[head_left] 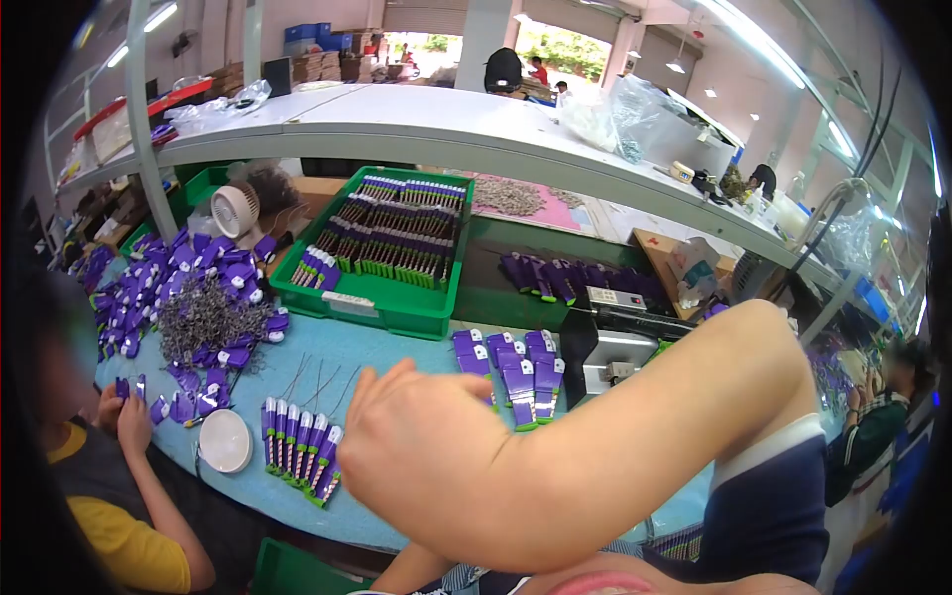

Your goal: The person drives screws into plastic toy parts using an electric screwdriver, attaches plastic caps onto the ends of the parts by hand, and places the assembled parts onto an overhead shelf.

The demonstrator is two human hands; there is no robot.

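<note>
My right hand [426, 456] is large and close to the camera, its arm reaching in from the right. Its fingers curl away from me, so anything in them is hidden. Left of it on the blue table lies a fanned row of purple-and-green packs [297, 446] with striped sticks and thin wires. Behind it rest several purple packs [516, 372] with white tips and green ends, laid overlapping. Part of my left forearm shows at the bottom edge, below my right hand; the left hand itself is hidden.
A green crate [372, 315] holds rows of similar packs. A white bowl [226, 441], a heap of purple pieces [188, 273] and tangled dark wires [206, 319] are on the left. A co-worker's hands [127, 412] hold a purple piece. A black-and-silver machine [605, 357] stands right.
</note>
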